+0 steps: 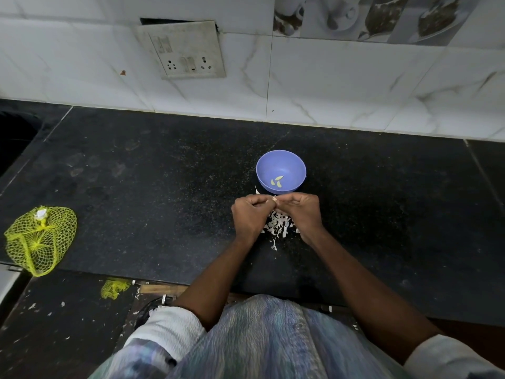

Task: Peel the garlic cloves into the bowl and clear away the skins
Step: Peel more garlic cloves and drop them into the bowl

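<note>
pinching one garlic clove point(275, 199) between curled fingertips, left hand point(250, 216) and right hand point(304, 212) meet just before the blue bowl point(281, 162), above the skins point(277, 227) piled on the countertop point(164, 187).

On the black counter point(164, 165) the blue bowl point(281, 170) stands mid-surface with the skin pile point(278, 227) just nearer the front edge, a yellow net bag point(41, 237) sits at the left edge, and broad bare stretches lie between and to the right.
</note>
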